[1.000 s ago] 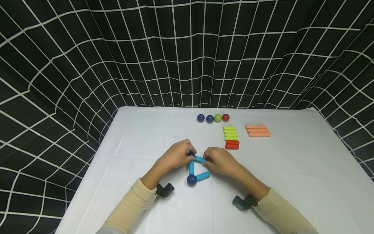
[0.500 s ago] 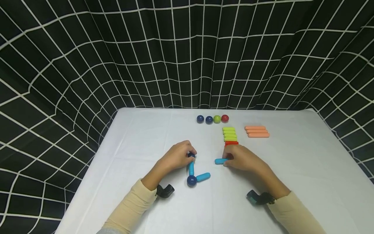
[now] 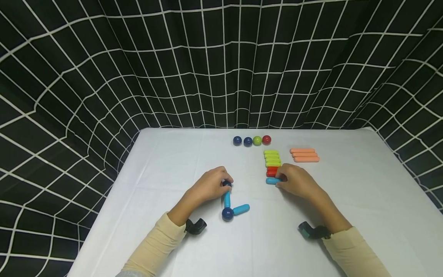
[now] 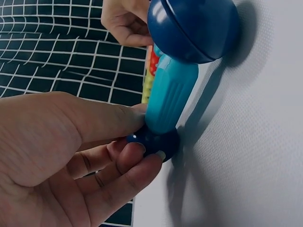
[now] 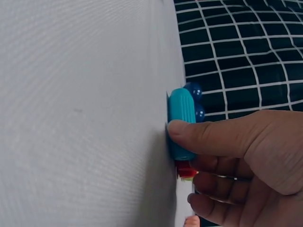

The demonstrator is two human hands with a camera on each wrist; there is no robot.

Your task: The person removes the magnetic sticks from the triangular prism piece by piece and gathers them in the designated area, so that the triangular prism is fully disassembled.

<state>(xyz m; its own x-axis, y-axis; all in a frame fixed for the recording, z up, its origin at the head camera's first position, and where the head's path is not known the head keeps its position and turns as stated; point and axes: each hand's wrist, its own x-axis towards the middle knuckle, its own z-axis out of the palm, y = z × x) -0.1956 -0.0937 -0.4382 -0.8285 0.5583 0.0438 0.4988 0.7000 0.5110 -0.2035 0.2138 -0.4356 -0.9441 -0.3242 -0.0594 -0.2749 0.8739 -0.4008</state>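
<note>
My left hand (image 3: 209,184) pinches a dark blue ball (image 4: 168,142) at the far end of a blue rod (image 3: 227,199). That rod joins a second dark blue ball (image 3: 227,214) nearer me, from which another blue rod (image 3: 241,209) sticks out to the right. My right hand (image 3: 297,181) pinches a loose blue rod (image 5: 182,106) between thumb and fingers, on the table just below the red rods (image 3: 272,172). The right fingers cover the right end of that loose rod in the head view.
Yellow-green rods (image 3: 272,158) lie stacked above the red ones. Three orange rods (image 3: 305,155) lie to their right. Farther back is a row of balls: two dark blue (image 3: 242,141), one green (image 3: 257,141), one red (image 3: 266,140). A black gridded curtain (image 3: 221,77) hangs behind the white table (image 3: 173,150).
My right hand has pulled the blue rod away from the ball under my left hand and carried it right and back, beside the red rods. My left hand has stayed in place.
</note>
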